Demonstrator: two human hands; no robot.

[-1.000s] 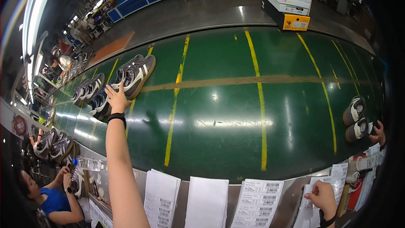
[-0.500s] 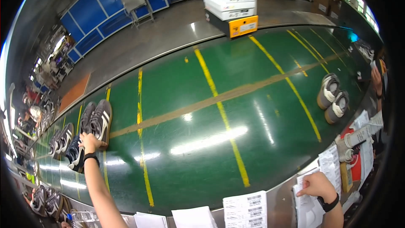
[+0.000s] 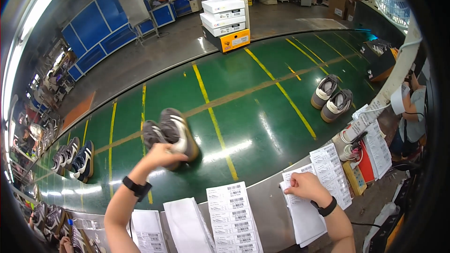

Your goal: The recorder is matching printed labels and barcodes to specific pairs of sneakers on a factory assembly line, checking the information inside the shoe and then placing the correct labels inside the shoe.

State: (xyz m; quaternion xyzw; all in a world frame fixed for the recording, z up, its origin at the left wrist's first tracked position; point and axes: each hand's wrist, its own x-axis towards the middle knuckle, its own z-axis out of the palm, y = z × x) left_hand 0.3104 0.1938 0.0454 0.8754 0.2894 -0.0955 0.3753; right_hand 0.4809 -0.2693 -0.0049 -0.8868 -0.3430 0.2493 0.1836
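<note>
A pair of dark grey sneakers with white stripes (image 3: 177,129) is on the green conveyor belt, left of the middle. My left hand (image 3: 161,156) grips them at the heel end, its fingers partly hidden behind the shoes. At the lower right my right hand (image 3: 305,187) is closed, thumb and fingers pinched at the upper edge of a stack of white label sheets (image 3: 302,220). What lies between those fingertips is mostly covered by the hand. Each wrist wears a black band.
More sneakers (image 3: 83,161) stand on the belt (image 3: 253,159) at left, and a grey pair (image 3: 332,98) at right. Shoe boxes (image 3: 225,18) are stacked at the far edge. Label sheets (image 3: 232,220) line the near metal ledge. A white post (image 3: 398,75) rises at right.
My left hand has brought the grey sneakers rightward along the belt, away from the navy pair. My right hand remains at the label sheets. The view has shifted.
</note>
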